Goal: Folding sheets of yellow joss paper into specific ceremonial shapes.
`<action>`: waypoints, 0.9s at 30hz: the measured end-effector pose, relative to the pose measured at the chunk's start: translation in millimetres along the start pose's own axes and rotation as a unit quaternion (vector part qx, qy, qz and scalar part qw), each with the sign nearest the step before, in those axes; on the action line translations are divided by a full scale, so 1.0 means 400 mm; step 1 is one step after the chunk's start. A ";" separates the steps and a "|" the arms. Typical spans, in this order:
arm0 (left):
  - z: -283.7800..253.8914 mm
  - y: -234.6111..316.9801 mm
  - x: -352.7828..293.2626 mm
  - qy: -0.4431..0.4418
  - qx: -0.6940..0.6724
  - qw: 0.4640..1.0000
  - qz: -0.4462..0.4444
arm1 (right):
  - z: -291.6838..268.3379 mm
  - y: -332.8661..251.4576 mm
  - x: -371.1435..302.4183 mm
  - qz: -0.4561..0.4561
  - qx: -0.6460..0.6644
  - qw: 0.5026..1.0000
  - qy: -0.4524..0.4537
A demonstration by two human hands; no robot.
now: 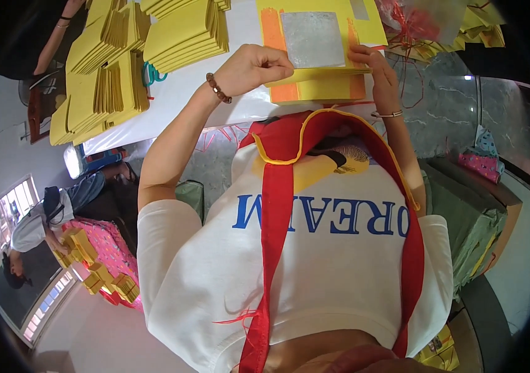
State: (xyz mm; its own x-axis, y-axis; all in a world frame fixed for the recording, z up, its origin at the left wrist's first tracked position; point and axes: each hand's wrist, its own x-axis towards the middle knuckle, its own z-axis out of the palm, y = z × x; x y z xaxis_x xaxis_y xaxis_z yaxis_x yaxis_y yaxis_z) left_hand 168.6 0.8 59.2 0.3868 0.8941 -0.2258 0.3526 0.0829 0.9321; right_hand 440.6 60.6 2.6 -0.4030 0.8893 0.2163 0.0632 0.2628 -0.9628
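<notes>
Nearest are a white cloth shirt (339, 273) and a red fabric apron (276, 217) with yellow piping, its neck part lying just short of the flat yellow paper with orange side bands (318, 91). That paper lies at the near edge of the white-covered desk (175, 93), in front of the chest, apparently so both arms reach it easily. The left hand (255, 65), above a brown bead bracelet (218, 88), has its grip pinched on the left end of a raised crosswise fold. The right hand (380, 71), wearing a pale bangle (387, 114), bends its fingers over the right end; whether its grip is clenched there I cannot tell. Holding opposite ends probably holds the fold level. Just beyond the fold, the square silver foil sheet (313, 40) rests face up between the orange bands, seemingly centred to leave a coloured border. Farther left, stacks of folded yellow paper (184, 37) overlap like shingles, perhaps for easy picking, beside a coiled teal cord (153, 73). Well apart at far left, another person (38, 224) bends beside a pink patterned cover (113, 239) bearing yellow paper bundles (83, 244).
</notes>
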 end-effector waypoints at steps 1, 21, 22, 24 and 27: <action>-0.003 -0.004 0.005 -0.013 -0.015 1.000 -0.003 | -0.001 -0.007 -0.001 0.000 0.001 1.000 -0.002; -0.036 0.004 -0.003 0.072 0.186 0.954 0.224 | 0.007 -0.004 -0.002 0.014 -0.020 1.000 -0.001; -0.034 0.000 -0.004 0.106 0.339 0.912 0.202 | 0.005 0.000 -0.001 0.012 -0.022 1.000 -0.003; -0.025 -0.023 0.002 0.116 0.372 0.900 0.194 | -0.001 0.009 0.003 -0.024 -0.078 0.997 -0.012; -0.015 -0.012 -0.010 0.086 0.329 0.901 0.268 | -0.008 -0.005 0.011 -0.015 -0.082 0.996 -0.027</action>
State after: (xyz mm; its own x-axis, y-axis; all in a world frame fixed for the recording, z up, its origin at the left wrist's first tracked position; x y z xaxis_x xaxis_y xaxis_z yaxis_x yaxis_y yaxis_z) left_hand 160.2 -0.7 57.3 0.5343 0.7872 0.3078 0.6047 -0.6105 0.5116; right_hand 441.7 65.1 6.0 -0.4560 0.8593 0.2315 0.1964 0.3509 -0.9156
